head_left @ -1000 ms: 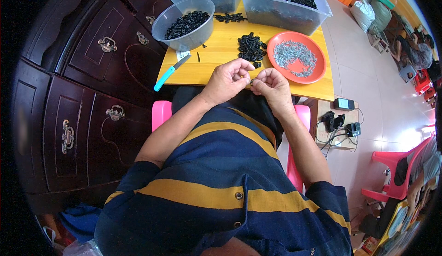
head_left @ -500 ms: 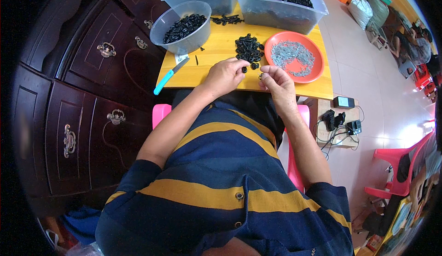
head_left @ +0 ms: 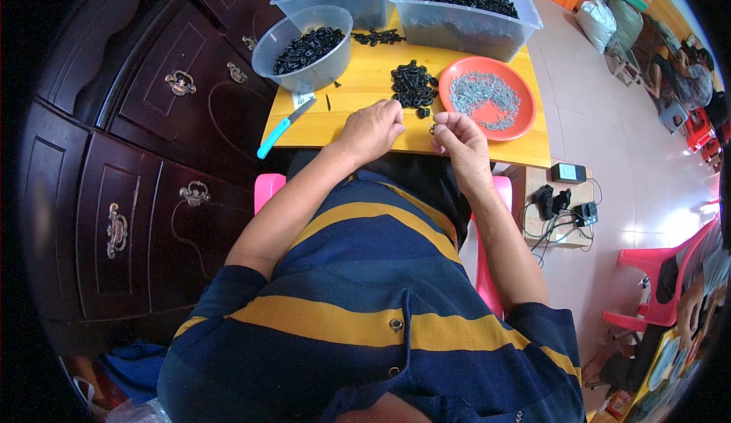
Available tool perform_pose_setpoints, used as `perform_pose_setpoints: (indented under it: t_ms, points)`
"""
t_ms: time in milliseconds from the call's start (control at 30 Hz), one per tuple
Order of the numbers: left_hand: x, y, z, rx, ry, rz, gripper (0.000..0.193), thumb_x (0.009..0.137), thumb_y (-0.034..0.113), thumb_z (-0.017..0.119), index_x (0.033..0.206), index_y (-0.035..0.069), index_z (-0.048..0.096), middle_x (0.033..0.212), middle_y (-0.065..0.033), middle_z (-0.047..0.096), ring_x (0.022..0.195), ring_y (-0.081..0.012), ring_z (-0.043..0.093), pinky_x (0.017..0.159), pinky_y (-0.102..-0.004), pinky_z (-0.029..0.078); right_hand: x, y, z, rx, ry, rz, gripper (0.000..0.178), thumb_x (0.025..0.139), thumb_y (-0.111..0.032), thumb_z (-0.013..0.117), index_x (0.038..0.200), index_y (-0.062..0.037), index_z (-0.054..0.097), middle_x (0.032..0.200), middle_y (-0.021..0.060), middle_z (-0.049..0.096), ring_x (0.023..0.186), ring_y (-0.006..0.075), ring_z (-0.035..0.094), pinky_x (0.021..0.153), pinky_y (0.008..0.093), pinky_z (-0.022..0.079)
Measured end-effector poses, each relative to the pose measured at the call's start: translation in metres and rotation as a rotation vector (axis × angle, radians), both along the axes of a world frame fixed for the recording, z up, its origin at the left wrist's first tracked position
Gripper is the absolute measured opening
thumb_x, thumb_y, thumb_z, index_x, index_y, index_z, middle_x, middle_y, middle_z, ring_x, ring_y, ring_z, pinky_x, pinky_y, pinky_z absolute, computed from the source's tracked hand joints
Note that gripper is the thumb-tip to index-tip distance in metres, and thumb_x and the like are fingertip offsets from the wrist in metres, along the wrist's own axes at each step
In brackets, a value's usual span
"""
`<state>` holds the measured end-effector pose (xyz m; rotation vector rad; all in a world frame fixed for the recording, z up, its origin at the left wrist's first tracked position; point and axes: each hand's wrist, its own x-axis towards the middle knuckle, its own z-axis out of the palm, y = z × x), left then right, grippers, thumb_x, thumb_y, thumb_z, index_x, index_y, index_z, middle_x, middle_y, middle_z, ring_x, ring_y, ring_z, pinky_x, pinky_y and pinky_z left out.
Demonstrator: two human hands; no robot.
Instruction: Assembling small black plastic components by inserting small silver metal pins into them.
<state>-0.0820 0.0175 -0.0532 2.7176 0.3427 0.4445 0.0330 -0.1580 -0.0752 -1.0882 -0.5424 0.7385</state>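
My left hand (head_left: 371, 131) is curled closed over the front edge of the yellow table (head_left: 354, 84), knuckles up; whatever its fingers hold is hidden. To its right, my right hand (head_left: 463, 141) pinches thumb against fingers around a tiny dark piece (head_left: 432, 129), too small to name. A heap of small black ring-shaped parts (head_left: 412, 84) lies just beyond both hands, with a couple of loose black parts (head_left: 422, 112) nearer. An orange-red plate (head_left: 522, 124) of thin silvery metal pins (head_left: 487, 92) sits beyond my right hand.
A round clear tub (head_left: 263, 57) and two rectangular clear bins (head_left: 464, 31) of black parts stand at the back. A turquoise-handled knife (head_left: 274, 137) lies at left. Dark drawers (head_left: 118, 187) flank the table. Cables and a black box (head_left: 568, 172) sit on a low stand at right.
The black ring-shaped part seen at my left fingertips is out of sight now, and those fingers are curled in more. My right hand keeps its pinch, almost in place.
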Motion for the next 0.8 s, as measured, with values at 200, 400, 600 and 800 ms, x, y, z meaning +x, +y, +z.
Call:
perform_pose_setpoints:
  t_ms: [200,400,600,800]
  points:
    - [-0.006,-0.002,-0.002,-0.030,-0.073,-0.093,0.019,0.088,0.013,0.068,0.100,0.005,0.055,0.085,-0.0142,0.065,0.075,-0.0354,0.065,0.068,-0.0444,0.051,-0.002,-0.002,0.004,-0.023,0.010,-0.014,0.015,0.096,-0.007,0.062,0.111,-0.0050,0.061,0.089,-0.0017,0.060,0.074,0.0084,0.057,0.068,0.0230,0.047]
    - [-0.009,0.001,-0.001,-0.525,-0.071,-0.096,0.019,0.092,0.006,0.064,0.111,0.003,0.058,0.078,0.0010,0.060,0.065,-0.0065,0.056,0.061,-0.0249,0.047,-0.001,-0.001,0.003,-0.042,0.001,-0.017,0.015,0.096,-0.007,0.062,0.111,-0.0052,0.061,0.089,-0.0016,0.060,0.075,0.0089,0.057,0.068,0.0238,0.047]
    - [-0.013,-0.009,0.006,-0.911,-0.136,-0.185,0.021,0.092,0.000,0.063,0.112,0.001,0.060,0.087,0.0045,0.060,0.071,-0.0003,0.054,0.063,-0.0181,0.046,-0.001,-0.001,0.001,-0.025,-0.005,-0.005,0.016,0.095,-0.007,0.062,0.111,-0.0047,0.061,0.089,-0.0011,0.061,0.075,0.0091,0.057,0.068,0.0242,0.047]
    - [-0.017,-0.014,0.012,-0.937,-0.169,-0.196,0.024,0.089,-0.002,0.064,0.113,0.001,0.060,0.094,0.0030,0.060,0.076,-0.0001,0.054,0.068,-0.0170,0.047,-0.004,-0.002,0.005,-0.043,0.015,0.081,0.016,0.095,-0.008,0.064,0.111,-0.0044,0.062,0.088,-0.0009,0.062,0.074,0.0078,0.058,0.068,0.0226,0.048]
